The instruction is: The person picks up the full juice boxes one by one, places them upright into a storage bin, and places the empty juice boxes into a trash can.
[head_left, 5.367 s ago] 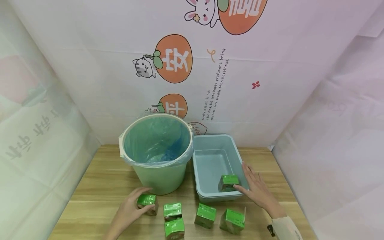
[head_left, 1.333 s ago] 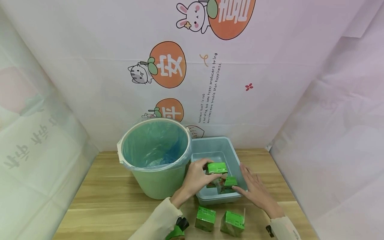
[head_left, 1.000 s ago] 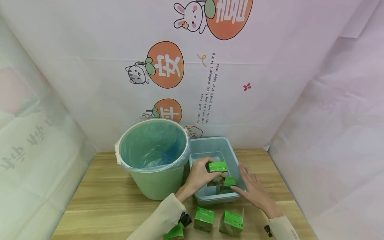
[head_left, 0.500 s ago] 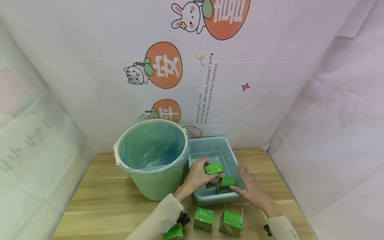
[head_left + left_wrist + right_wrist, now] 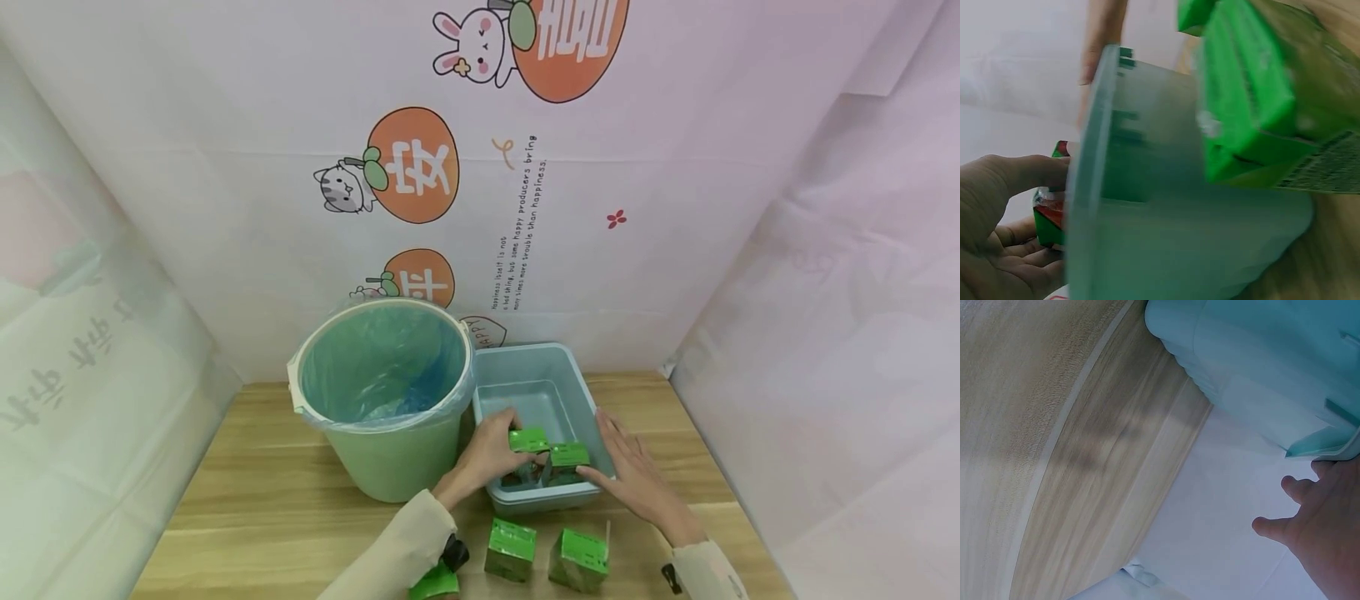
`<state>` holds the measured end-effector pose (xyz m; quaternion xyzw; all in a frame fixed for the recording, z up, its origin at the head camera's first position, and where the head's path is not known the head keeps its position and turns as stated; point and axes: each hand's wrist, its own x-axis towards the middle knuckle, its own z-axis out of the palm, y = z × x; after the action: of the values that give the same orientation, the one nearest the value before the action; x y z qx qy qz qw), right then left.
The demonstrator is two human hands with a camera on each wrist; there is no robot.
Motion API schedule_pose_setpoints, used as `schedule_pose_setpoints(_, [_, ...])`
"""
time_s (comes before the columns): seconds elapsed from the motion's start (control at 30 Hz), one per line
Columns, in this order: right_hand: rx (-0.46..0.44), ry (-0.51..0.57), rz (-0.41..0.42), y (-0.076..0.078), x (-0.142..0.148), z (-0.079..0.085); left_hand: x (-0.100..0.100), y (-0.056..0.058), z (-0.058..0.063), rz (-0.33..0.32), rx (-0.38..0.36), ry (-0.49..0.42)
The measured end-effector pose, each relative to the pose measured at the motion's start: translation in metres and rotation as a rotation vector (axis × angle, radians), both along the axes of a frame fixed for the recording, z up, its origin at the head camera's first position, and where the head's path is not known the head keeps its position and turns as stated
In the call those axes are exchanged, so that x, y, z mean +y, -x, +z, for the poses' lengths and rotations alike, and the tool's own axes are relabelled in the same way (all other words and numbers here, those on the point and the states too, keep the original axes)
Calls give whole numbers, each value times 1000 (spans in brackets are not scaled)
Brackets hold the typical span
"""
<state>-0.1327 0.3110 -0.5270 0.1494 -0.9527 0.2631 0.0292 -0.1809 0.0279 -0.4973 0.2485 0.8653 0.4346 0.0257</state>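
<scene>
Hand on the left (image 5: 486, 452): its thumb and fingers bend round a small green-topped box with brown and red sides (image 5: 529, 439) and grasp it.
Held box: it is inside an oblong pale blue plastic tub (image 5: 551, 498), near the end closest to the person. I cannot tell if its bottom touches the floor of the tub.
Box by the grip: a second green-topped box with dark sides (image 5: 570, 457) stands upright in the tub, just to the right of the grip.
Hand on the right (image 5: 641, 479): it is to the right of the grip, loose, with straight fingers against the side of the tub. Its thumb reaches over the rim; I cannot tell if it touches the second box.
Boxes on the table: closer to the person than the grip are a green-topped box with brown sides (image 5: 511, 550) and, right of that, a green-topped box with a thin pale stick (image 5: 578, 560). A cream sleeve (image 5: 397, 546) partly hides another green-topped box (image 5: 435, 582).
Pail: a round pale green pail with a white rim (image 5: 397, 462) stands left of the grip.
Table: light brown wood (image 5: 247, 475), under the tub and pail.
</scene>
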Motion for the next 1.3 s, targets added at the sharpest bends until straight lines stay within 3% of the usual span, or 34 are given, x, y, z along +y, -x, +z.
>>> schedule_pose_setpoints(0.23, [-10, -2, -5, 0, -1, 0, 7, 3, -13, -3, -7, 95])
schedule_pose_setpoints(0.4, [-6, 0, -4, 0, 0, -2, 13, 8, -19, -48, -5, 157])
schedule_pose_setpoints(0.7, [-18, -2, -1, 0, 1, -5, 20, 8, -25, -78, 53, 312])
schedule_pose_setpoints(0.87, [-10, 0, 3, 0, 1, -5, 25, 8, -24, -82, 38, 390])
schedule_pose_setpoints(1.3, [-6, -7, -3, 1, 1, -4, 25, 9, -11, -133, -67, 480])
